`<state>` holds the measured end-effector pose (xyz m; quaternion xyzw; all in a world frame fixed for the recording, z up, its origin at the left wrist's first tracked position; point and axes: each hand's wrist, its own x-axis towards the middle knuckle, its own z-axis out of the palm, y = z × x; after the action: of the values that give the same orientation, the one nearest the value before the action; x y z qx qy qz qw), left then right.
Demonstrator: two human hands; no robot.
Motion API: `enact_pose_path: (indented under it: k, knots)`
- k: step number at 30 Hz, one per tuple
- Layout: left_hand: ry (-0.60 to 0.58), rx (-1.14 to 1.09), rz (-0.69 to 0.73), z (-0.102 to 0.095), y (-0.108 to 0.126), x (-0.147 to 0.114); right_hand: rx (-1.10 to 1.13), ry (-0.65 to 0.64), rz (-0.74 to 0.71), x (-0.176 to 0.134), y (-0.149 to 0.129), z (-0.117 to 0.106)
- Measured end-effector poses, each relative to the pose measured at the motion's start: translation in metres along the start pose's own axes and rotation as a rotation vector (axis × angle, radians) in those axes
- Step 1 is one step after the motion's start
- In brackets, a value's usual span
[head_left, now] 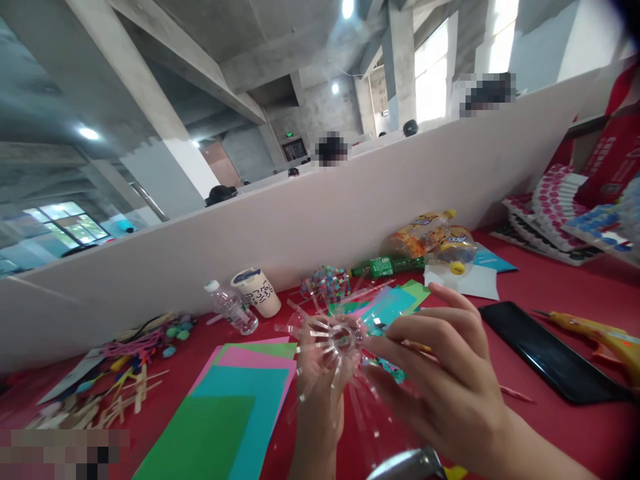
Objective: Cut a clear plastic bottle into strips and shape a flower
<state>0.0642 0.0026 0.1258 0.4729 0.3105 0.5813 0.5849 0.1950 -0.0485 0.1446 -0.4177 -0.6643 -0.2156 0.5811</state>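
A clear plastic bottle piece point(344, 339) is held up in front of me, its wall cut into many thin strips that fan outward from the round neck. Behind and below it, my left hand point(320, 380) is closed around the piece, with most of its fingers hidden by the clear plastic. My right hand point(445, 380) comes in from the right, thumb and fingers pinched at the strips on that side. Under the hands, near the bottom edge, lies a shiny metal object point(407, 465) that is partly cut off by the frame.
Coloured paper sheets point(220, 420) lie left on the red table. Craft sticks point(120, 400), a small water bottle point(233, 307) and a cup point(257, 291) stand or lie beyond. To the right are a black phone point(550, 353), a yellow glue gun point(595, 333) and drink bottles point(420, 235) by the white partition point(300, 213).
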Motion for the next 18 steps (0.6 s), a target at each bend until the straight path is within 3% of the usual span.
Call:
enact_pose_path:
  k: [5, 18]
  knots:
    - [-0.062, 0.028, 0.005, -0.0031, -0.0025, -0.0009, 0.061, -0.044, 0.05, 0.0049, 0.0006, -0.0066]
    - [-0.005, 0.061, 0.063, -0.0019, -0.0047, -0.0004, 0.022, -0.198, 0.004, 0.0091, 0.001, -0.0043]
